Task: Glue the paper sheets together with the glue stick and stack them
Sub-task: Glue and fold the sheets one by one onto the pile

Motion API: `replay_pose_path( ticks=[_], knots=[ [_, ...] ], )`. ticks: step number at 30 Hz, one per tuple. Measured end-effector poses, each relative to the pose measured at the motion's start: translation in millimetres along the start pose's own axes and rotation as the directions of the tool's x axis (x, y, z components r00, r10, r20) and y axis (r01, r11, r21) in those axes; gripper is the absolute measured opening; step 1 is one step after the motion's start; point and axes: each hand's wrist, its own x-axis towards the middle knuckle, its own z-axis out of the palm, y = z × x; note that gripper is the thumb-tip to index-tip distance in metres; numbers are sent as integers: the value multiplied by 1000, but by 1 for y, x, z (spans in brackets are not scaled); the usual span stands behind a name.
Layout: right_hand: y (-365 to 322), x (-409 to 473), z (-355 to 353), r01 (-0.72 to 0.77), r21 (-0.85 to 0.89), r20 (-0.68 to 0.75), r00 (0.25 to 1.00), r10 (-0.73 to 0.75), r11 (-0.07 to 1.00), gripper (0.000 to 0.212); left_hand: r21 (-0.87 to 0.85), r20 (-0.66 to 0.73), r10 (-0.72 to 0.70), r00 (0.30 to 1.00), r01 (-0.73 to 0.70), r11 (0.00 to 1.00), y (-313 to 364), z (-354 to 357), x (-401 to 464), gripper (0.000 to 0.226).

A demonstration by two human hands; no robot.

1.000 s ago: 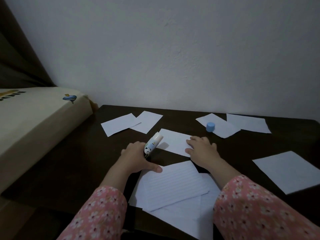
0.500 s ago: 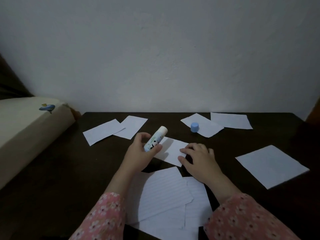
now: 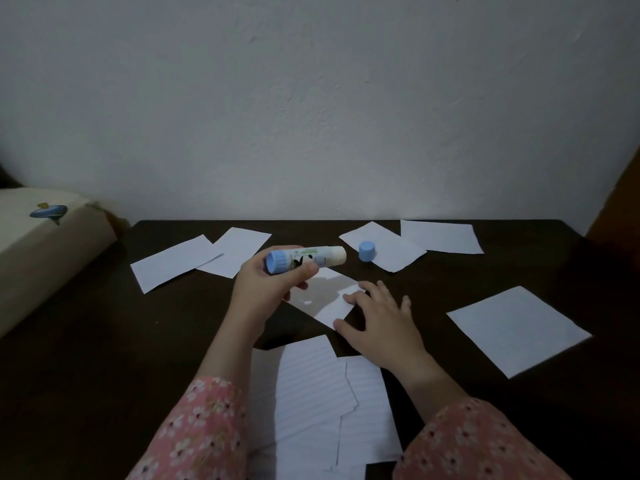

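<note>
My left hand [image 3: 268, 289] grips an uncapped glue stick [image 3: 304, 259], lifted off the table and lying almost level, its blue base toward me and its pale tip pointing right. Under it a small white paper sheet [image 3: 332, 299] lies on the dark table [image 3: 86, 341]. My right hand [image 3: 377, 318] rests with spread fingers on that sheet's right edge. The blue cap [image 3: 366, 251] stands on another sheet [image 3: 391, 249] farther back. A stack of lined sheets [image 3: 318, 393] lies between my forearms near the front edge.
Loose white sheets lie around: two overlapping at the back left [image 3: 173, 263], one at the back right [image 3: 441, 237], a larger one at the right [image 3: 517, 329]. A cream box [image 3: 41, 258] borders the table's left side. A wall rises behind.
My left hand has raised the glue stick off the table and swung its tip from pointing away to pointing right. My right hand stays on the small sheet.
</note>
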Motion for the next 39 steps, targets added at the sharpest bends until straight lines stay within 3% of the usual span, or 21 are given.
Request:
replay_pose_path(
  ticks=[7,11,16,31,39],
  knots=[
    [1,-2,-1,13,29,-5,1000,-13,1000,54,219,-4,79,997,-76,973,-12,20,4,31],
    [2,-1,-1,27,34,3,1000,-27,999,54,352,143,180,973,-220,910,-13,26,2,29],
    [3,1,-1,38,23,18,999,-39,999,55,414,259,207,943,-303,859,-17,27,0,30],
    [0,5,1,6,15,30,1000,-6,1000,56,425,320,149,936,-282,860,-22,19,-4,39],
    [-2,6,2,-16,13,28,999,16,1000,49,451,286,128,950,-251,856,-24,13,5,47]
  ],
)
